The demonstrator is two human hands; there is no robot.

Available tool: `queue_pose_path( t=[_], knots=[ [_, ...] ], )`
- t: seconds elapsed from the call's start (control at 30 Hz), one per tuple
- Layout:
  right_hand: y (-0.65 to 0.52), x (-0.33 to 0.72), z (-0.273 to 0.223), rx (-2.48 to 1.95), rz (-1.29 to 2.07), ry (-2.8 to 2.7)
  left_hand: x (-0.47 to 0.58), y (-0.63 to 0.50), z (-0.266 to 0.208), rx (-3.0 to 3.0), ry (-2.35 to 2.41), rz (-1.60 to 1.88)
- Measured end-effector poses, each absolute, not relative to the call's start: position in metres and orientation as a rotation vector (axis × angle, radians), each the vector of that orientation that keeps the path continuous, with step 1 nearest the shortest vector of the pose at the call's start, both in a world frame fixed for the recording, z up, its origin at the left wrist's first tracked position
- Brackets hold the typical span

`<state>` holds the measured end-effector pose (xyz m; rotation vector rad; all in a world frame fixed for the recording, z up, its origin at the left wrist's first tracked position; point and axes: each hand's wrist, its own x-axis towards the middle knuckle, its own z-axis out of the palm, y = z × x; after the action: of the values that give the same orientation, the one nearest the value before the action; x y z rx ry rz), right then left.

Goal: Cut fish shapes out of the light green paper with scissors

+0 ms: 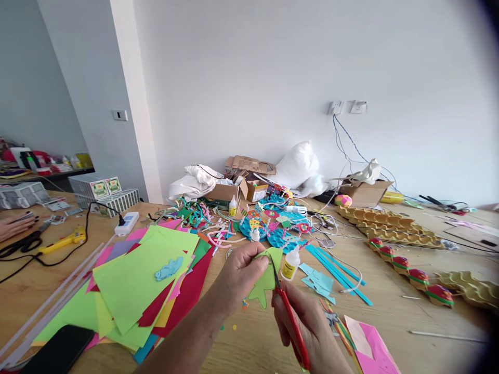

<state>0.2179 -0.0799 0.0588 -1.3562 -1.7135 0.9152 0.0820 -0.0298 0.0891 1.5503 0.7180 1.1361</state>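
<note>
At the lower centre of the frame, the left hand [245,266] holds the green paper [262,289], thumb pressed firmly on it, probably so that it does not bend against the blades. The right hand [307,313] is closed around the handles of the red scissors [295,332], which meet this paper. The coloured sheets [134,275] lie at lower left, perhaps for easy reach.

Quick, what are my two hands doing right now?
Left hand: closed, holding green paper.
Right hand: closed around the red scissors.
</note>
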Motion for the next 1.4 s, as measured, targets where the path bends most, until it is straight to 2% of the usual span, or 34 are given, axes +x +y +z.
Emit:
queue_pose_path(
  t=[0.67,0.93,1.4],
  knots=[
    [-0.0808,0.2191,0.0587,-1.379,0.931,-1.714,0.0808,-0.0292,0.0868,1.472,0.668,1.128],
    [-0.0835,0.2152,0.0653,-1.325,1.046,-1.653,0.08,-0.0296,0.0859,1.486,0.665,1.103],
    [-0.0816,0.2156,0.0639,-1.341,0.909,-1.701,0.0821,-0.0297,0.0848,1.48,0.69,1.11]
  ],
)
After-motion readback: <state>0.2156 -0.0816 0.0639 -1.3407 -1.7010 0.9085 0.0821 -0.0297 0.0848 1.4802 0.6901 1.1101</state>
